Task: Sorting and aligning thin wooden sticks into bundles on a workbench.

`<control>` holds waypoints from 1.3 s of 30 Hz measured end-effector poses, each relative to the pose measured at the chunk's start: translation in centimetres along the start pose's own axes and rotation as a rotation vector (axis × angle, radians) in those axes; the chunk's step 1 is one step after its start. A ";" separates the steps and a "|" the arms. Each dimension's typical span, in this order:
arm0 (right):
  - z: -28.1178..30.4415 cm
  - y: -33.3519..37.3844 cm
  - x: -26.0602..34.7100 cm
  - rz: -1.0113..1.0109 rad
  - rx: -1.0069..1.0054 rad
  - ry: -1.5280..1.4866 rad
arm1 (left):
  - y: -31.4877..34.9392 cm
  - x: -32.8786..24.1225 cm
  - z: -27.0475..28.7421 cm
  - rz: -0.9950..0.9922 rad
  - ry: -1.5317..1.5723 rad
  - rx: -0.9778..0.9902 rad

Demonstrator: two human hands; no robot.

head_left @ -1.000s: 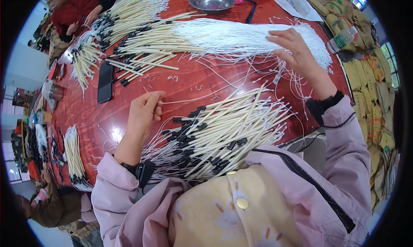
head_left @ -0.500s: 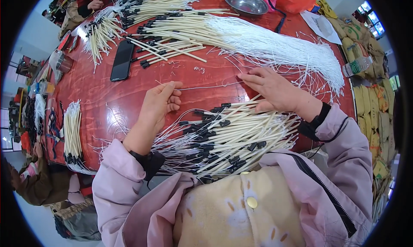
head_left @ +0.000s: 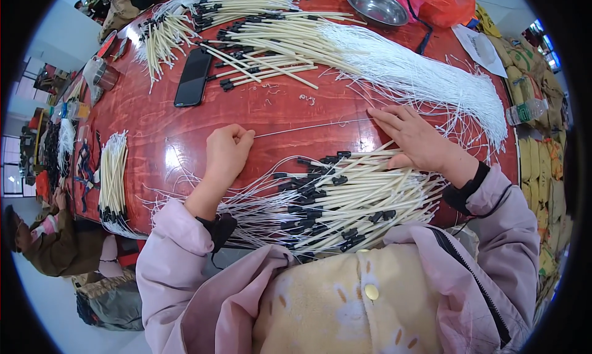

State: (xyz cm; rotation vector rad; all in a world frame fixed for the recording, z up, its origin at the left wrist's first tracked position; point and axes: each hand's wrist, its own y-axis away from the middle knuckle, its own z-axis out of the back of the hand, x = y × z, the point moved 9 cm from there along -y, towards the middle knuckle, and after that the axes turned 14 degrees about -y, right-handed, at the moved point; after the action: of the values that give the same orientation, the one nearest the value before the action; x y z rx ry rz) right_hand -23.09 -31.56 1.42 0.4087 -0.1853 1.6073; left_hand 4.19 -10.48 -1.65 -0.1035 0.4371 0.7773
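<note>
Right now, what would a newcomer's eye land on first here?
The heap of cream tubes with black ends at the near edge of the red table. Above it, the left hand pinches a thin white cord that runs to the right hand. A black phone lies farther back.

left hand [head_left: 227, 152]: fist curled, thumb and fingers pinched, pointing 1 o'clock; forearm bent | right hand [head_left: 414, 137]: palm down, fingers spread toward 10 o'clock
</note>
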 end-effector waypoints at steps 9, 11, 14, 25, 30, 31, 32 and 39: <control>0.0 0.2 -0.5 -0.014 -0.008 -0.079 | -1.1 -2.9 1.8 -0.050 -0.514 0.127; -0.1 0.3 -0.6 -0.026 -0.005 -0.097 | -2.9 -6.5 3.1 -0.184 -0.660 -0.048; 0.1 0.6 -0.4 -0.024 -0.017 -0.128 | -5.1 -11.7 1.1 -0.559 -0.510 -0.189; 0.4 -0.4 0.0 -0.039 -0.025 -0.179 | -6.3 -17.4 0.2 -1.029 -0.444 -0.289; 0.5 -0.1 -0.3 -0.061 -0.027 -0.185 | -3.7 -12.1 3.9 -0.781 -0.157 -0.243; 0.4 -0.1 -0.4 -0.065 -0.023 -0.188 | -3.1 -9.6 4.3 -0.679 -0.112 -0.227; 0.6 -0.3 -0.1 -0.053 -0.026 -0.193 | -1.9 -7.1 5.1 -0.620 -0.118 -0.215; 0.8 -0.6 0.4 -0.059 -0.035 -0.161 | 2.5 1.2 6.4 -0.325 -0.107 -0.097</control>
State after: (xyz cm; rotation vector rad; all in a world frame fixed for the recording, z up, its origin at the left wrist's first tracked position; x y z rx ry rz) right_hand -22.37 -31.42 2.25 0.5126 -0.3199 1.5118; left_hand 5.38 -6.39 3.80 -0.2171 0.2713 0.4816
